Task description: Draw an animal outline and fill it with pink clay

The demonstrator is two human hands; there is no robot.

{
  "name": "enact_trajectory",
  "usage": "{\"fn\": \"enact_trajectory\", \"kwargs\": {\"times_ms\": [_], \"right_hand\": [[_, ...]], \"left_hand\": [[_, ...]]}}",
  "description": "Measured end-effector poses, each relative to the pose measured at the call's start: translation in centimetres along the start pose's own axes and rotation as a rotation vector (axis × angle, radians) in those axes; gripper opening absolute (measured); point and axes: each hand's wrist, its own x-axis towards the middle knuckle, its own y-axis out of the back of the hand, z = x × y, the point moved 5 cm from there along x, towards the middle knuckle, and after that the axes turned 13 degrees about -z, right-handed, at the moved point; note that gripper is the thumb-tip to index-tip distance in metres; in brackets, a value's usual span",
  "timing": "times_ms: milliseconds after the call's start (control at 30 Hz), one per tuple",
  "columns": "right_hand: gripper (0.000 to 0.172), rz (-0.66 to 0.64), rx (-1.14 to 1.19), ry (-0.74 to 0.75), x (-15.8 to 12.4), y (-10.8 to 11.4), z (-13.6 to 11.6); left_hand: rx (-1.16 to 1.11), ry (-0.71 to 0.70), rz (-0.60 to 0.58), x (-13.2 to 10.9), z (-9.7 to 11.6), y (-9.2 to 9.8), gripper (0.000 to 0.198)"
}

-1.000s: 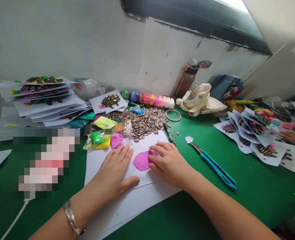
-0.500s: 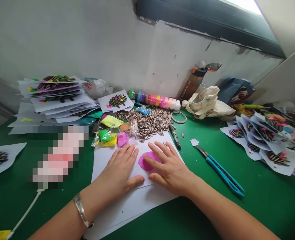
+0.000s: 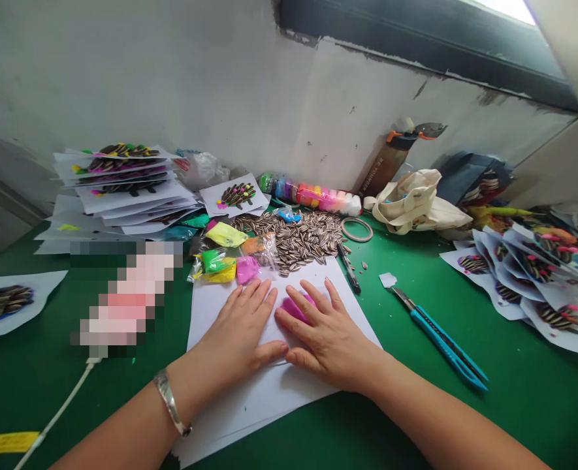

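White paper sheets [image 3: 249, 418] lie on the green table, and a flat magenta clay patch [image 3: 296, 307] is on them. My right hand [image 3: 325, 333] rests palm down over the patch with its fingers spread, hiding most of it. Flat on the paper to the left is my left hand [image 3: 244, 329], its fingers stretched out and nothing held; the two thumbs nearly touch. Just beyond the fingertips sit bagged pieces of clay, among them a pink one [image 3: 247, 268] and a green one [image 3: 216, 261]. Behind the paper spreads a pile of striped sunflower seeds [image 3: 303, 241].
A blue utility knife [image 3: 448, 346] lies to the right, a black pen [image 3: 349, 269] and a tape ring [image 3: 357, 230] nearer the seeds. Decorated sheets are stacked at left [image 3: 136, 212] and right [image 3: 528, 274]. Behind stand a bottle [image 3: 386, 163] and a cloth bag [image 3: 416, 202].
My right hand has shifted slightly over the magenta patch and covers more of it. The whole view has moved a little, so things appear further right.
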Motion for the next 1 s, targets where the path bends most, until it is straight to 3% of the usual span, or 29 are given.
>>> {"fn": "enact_trajectory", "kwargs": {"times_ms": [567,800,1000], "right_hand": [[0.056,0.072,0.019,-0.092,0.3,-0.4,0.9],[0.046,0.092,0.027,-0.128,0.3,-0.1,0.9],[0.051,0.117,0.038,-0.174,0.4,-0.2,1.4]], "left_hand": [[-0.009,-0.002,-0.01,0.0,0.1,-0.1,0.083],[0.021,0.019,-0.04,0.0,0.2,0.2,0.079],[-0.028,0.022,-0.068,0.1,0.3,0.3,0.08]]}}
